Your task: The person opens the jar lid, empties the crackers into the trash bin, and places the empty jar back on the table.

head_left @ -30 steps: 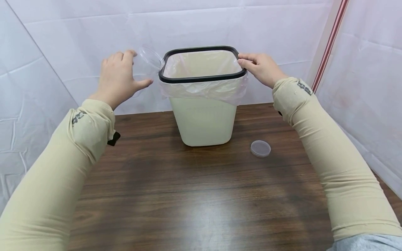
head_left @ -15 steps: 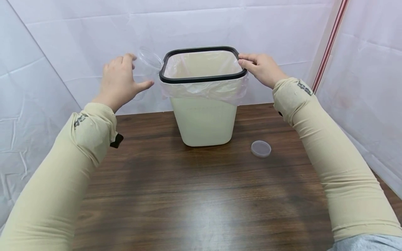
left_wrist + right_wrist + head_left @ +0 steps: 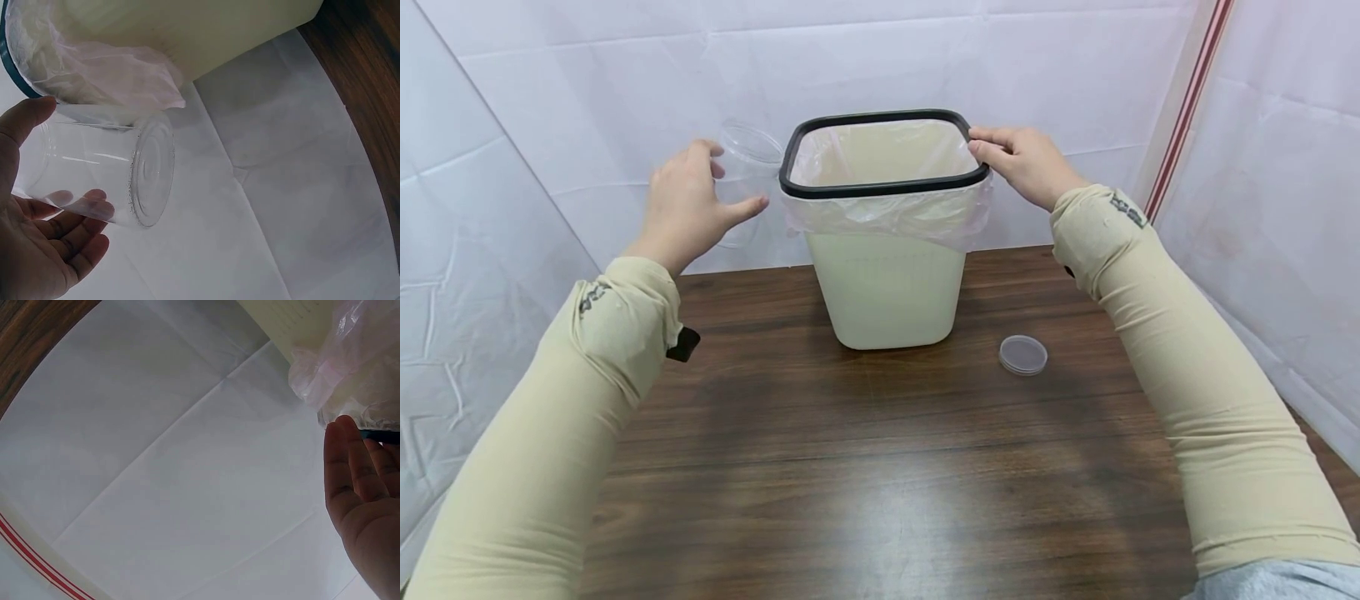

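My left hand (image 3: 688, 200) holds a clear plastic jar (image 3: 94, 165) upright, with the thumb on one side and the fingers on the other. The jar's open mouth is up and its round base shows in the left wrist view. It stands in the air just left of a pale green trash bin (image 3: 887, 292). Pink-white film of a bin liner (image 3: 887, 212) hangs over the outside below the black rim (image 3: 880, 190). At the rim's right side my right hand (image 3: 1026, 162) grips the edge with thumb and fingertips; part of this grip is hidden.
On the dark wooden table (image 3: 880, 467), right of the bin, lies a clear round lid (image 3: 1022, 355). White sheeting (image 3: 887, 58) stands behind the bin and on both sides. A red-striped band (image 3: 1187, 108) runs down the right corner.
My left hand has moved slightly down, and the jar has gone from leaning against the bin's rim to nearly upright and a little left of it. The right hand stays put.
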A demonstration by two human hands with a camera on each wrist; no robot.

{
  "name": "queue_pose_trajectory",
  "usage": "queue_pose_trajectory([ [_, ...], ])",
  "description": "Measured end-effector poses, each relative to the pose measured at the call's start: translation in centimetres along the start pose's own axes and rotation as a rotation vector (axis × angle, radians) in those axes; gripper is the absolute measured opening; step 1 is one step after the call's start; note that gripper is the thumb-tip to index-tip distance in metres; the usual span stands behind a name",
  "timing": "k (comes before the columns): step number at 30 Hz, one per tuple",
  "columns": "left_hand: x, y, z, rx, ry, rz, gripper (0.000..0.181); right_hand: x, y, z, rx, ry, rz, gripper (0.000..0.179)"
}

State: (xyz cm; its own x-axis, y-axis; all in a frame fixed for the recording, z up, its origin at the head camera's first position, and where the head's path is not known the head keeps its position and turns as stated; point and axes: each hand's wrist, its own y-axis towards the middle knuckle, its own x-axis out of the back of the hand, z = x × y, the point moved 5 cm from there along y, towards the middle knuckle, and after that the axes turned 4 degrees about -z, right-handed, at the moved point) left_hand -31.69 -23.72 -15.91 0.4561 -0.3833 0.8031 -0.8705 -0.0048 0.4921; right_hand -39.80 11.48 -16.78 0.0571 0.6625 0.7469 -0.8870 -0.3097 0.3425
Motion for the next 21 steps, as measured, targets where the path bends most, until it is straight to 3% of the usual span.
queue_pose_trajectory([
  [12,-0.7,-0.6,0.6,0.069,-0.054,0.035,0.078,0.1,0.1,0.0,0.002,-0.002,-0.002,0.053],
  [21,-1.3,-1.0,1.0,0.086,-0.103,0.039,0.077,0.1,0.0,0.1,0.002,-0.003,-0.003,0.052],
])
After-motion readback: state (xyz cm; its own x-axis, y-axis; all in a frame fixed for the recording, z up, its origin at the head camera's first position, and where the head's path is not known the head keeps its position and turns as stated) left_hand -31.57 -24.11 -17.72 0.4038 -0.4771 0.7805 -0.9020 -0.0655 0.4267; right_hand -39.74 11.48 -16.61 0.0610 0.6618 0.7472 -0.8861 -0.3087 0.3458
